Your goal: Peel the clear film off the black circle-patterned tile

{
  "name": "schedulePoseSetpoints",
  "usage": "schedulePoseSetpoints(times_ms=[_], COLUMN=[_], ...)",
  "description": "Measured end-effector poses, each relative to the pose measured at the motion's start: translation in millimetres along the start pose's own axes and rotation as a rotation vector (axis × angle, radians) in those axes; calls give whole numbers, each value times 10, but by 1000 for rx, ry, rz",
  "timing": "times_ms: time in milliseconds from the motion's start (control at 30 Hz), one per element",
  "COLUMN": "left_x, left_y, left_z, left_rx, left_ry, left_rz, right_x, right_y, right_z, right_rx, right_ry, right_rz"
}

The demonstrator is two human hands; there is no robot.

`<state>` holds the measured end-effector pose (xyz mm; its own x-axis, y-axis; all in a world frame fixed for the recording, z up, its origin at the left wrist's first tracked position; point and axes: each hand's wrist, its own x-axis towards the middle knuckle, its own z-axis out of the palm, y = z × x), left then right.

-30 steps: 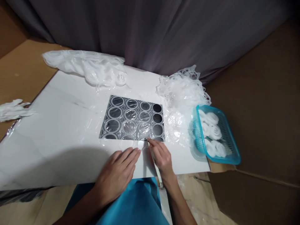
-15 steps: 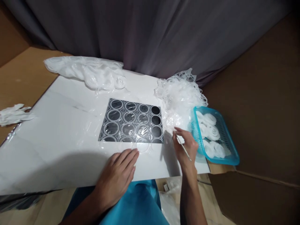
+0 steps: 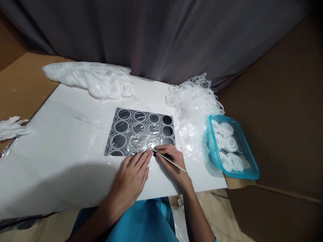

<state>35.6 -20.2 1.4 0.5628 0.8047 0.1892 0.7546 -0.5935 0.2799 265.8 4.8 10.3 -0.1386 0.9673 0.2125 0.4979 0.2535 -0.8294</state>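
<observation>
A clear plastic film with rows of white rings lies over a black sheet (image 3: 121, 126) on the white table. My left hand (image 3: 132, 174) rests flat with its fingers stretched out, fingertips at the sheet's front edge. My right hand (image 3: 174, 163) pinches a thin white stick-like tool (image 3: 174, 163). Its tip points left at a ring beside my left fingertips; whether it is a plain stick or tweezers I cannot make out. The right column of the sheet shows bare black circles.
A heap of white, lacy ring-cut film (image 3: 195, 101) sits behind on the right. Beside it, a blue plastic basket (image 3: 253, 169) holds white round pieces. A long pile of white film (image 3: 88, 77) lies at the back left, and white gloves (image 3: 13, 127) at the far left.
My right hand has moved left with the thin white tool, from beside the scrap film to the sheet's front edge near my left fingertips. My left hand has stayed nearly in place.
</observation>
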Motion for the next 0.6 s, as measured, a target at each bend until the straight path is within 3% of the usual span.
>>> schedulePoseSetpoints(times_ms=[233,600], left_x=[24,39], left_y=[1,0], left_z=[-4,-4], left_rx=[-8,-14], left_ry=[-8,-9], left_rz=[-9,-18], right_x=[39,61], right_y=[-22,-49], right_z=[-37,-39], right_rx=[-37,-45], right_ry=[-87,-107], right_rz=[-75,-62])
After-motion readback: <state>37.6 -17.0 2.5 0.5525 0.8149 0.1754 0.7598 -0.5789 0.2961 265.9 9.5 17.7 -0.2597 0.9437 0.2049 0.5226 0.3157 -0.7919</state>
